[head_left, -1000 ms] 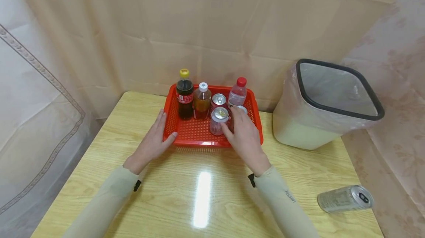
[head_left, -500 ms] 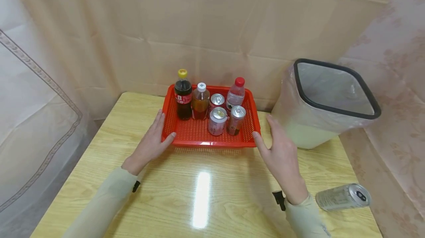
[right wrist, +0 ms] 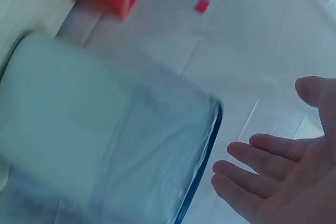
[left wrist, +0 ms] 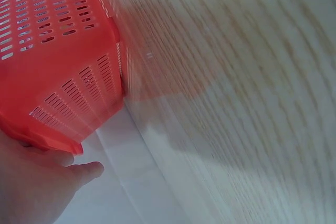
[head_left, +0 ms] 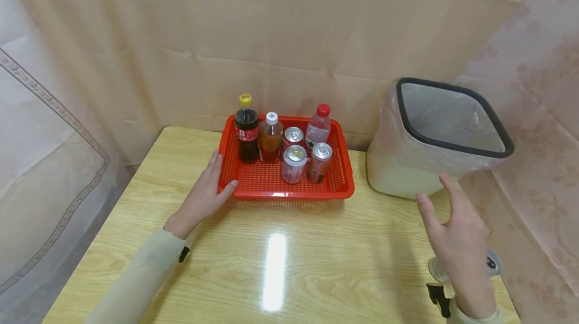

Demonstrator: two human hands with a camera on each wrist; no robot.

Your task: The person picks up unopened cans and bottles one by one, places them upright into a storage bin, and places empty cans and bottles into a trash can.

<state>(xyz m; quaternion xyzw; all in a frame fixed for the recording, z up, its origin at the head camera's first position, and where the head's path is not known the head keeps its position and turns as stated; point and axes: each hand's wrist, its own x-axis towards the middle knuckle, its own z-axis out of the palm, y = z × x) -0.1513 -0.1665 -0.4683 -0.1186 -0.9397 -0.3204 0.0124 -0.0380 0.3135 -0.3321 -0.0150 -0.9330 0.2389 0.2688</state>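
Observation:
My left hand point(head_left: 202, 192) lies along the left side of the red plastic basket point(head_left: 280, 195), fingers fairly straight, thumb at its front left corner. In the left wrist view the fingers point(left wrist: 81, 174) are at the basket's rim. The basket holds a cola bottle point(head_left: 247, 135), a white-capped tea bottle point(head_left: 270, 140), a red-capped bottle point(head_left: 318, 127) and several cans, including a pale can point(head_left: 294, 166) and a brown can point(head_left: 319, 163). Over the right of the table, my right hand point(head_left: 459, 238) is spread and holds nothing. It partly covers a can point(head_left: 494, 262) lying on its side.
A bin point(head_left: 407, 173) with a black rim and clear liner stands at the table's back right. A beige curtain point(head_left: 271, 37) hangs behind the table point(head_left: 217, 268), and pale cloths hang on both sides.
My right hand has let the brown can stand in the basket, then moved right past the basket's edge to above the lying can. My left hand has stayed at the basket.

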